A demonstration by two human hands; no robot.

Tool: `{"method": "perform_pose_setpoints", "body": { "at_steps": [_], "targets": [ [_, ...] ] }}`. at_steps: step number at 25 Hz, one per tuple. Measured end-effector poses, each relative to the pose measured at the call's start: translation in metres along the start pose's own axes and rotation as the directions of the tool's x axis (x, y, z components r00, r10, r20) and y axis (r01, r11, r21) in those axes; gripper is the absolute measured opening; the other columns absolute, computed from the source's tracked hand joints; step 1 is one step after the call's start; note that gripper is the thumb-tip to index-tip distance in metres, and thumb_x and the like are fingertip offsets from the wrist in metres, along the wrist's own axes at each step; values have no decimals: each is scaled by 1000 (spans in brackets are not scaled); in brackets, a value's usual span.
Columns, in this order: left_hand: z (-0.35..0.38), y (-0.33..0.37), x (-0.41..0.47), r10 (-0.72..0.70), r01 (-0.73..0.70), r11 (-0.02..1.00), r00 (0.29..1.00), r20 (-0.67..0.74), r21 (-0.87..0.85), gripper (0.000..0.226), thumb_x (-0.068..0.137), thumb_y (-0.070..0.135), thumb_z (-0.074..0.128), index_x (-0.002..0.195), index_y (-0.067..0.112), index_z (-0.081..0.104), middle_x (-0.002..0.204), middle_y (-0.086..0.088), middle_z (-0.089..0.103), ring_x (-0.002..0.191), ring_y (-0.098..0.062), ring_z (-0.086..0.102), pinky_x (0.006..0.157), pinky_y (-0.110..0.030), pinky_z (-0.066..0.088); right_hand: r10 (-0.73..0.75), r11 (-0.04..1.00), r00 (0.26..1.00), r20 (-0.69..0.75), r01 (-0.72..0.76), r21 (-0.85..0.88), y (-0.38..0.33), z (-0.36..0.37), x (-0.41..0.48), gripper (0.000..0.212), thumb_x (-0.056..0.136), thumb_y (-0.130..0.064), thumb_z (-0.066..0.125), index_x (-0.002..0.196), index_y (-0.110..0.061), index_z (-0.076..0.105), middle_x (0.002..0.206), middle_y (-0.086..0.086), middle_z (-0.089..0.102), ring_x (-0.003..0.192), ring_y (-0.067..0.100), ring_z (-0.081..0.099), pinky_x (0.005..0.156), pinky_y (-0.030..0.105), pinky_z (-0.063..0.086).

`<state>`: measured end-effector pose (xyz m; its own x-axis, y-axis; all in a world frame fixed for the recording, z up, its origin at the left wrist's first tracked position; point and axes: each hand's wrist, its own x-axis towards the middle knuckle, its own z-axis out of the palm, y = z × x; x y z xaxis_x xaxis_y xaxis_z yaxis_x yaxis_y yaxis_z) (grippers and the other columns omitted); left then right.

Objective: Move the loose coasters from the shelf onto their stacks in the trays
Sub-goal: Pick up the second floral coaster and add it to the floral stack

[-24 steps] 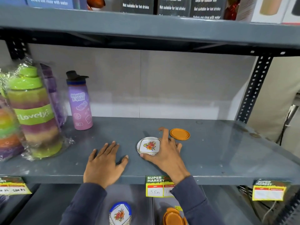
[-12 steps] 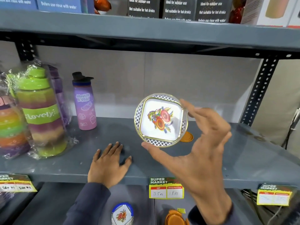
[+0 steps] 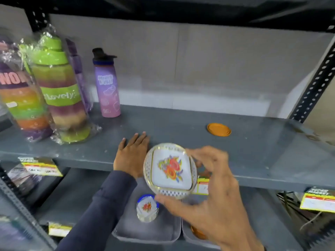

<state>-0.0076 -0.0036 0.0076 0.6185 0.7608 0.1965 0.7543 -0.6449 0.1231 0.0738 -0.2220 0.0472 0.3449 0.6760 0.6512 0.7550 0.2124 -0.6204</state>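
Evenly and softly lit from above, moderately bright, with the underside of the upper shelf left dark. Glare spots on the plastic wrap of the green bottle [image 3: 59, 91]. Soft shadow under the left hand [image 3: 131, 154] on the shelf [image 3: 253, 151]. Motion blur throughout, heaviest on the right hand [image 3: 213, 192] and price labels. Wide-angle bending of uprights at both edges.

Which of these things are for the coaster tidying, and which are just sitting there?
For the job:
round white floral coaster in the right hand
flat orange coaster on the shelf
floral coaster stack
grey tray

Just sitting there:
purple water bottle
wrapped rainbow bottles
price tags
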Motion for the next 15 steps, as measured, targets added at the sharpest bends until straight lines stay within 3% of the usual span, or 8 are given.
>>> {"method": "perform_pose_setpoints", "body": {
  "at_steps": [2,5,8,10,12,15],
  "targets": [
    [10,-2,7,-56,50,995,996,-73,-86,70,88,59,25,149,25,32,161,5,25,149,-14,18,121,-47,12,80,997,990,114,-76,-32,18,22,-30,81,52,-80,79,118,-51,40,117,-24,55,106,11,64,80,29,56],
    [18,-1,7,-73,63,993,992,-103,-100,73,82,60,27,145,25,39,159,6,32,147,-14,24,120,-46,14,198,980,945,260,-185,-73,54,65,-69,74,54,-76,79,111,-46,41,108,-25,57,102,6,60,80,23,51],
    [16,-2,9,-75,59,991,988,-135,-120,69,86,59,32,145,25,40,158,6,33,147,-14,24,120,-45,14,372,927,828,419,-358,-114,97,120,-95,70,61,-67,81,113,-46,38,102,-25,50,107,5,55,82,14,44],
    [17,-2,9,-81,63,989,987,-138,-133,65,89,58,38,145,25,40,158,7,33,147,-13,24,121,-44,13,476,878,745,467,-438,-196,130,158,-105,74,64,-65,81,124,-42,44,100,-20,46,111,11,57,84,18,46],
    [17,-3,8,-85,66,988,987,-138,-138,65,89,58,40,145,26,40,158,7,33,147,-13,24,121,-43,13,517,855,708,481,-458,-245,157,190,-112,76,65,-67,79,129,-35,52,99,-17,50,110,15,61,87,21,52],
    [18,-4,10,-87,67,988,985,-146,-139,66,89,59,40,145,25,40,158,8,33,147,-12,24,121,-43,13,551,835,665,504,-429,-346,185,223,-114,80,65,-76,66,131,-34,51,117,-3,64,116,19,58,96,28,52]
  ]
}}
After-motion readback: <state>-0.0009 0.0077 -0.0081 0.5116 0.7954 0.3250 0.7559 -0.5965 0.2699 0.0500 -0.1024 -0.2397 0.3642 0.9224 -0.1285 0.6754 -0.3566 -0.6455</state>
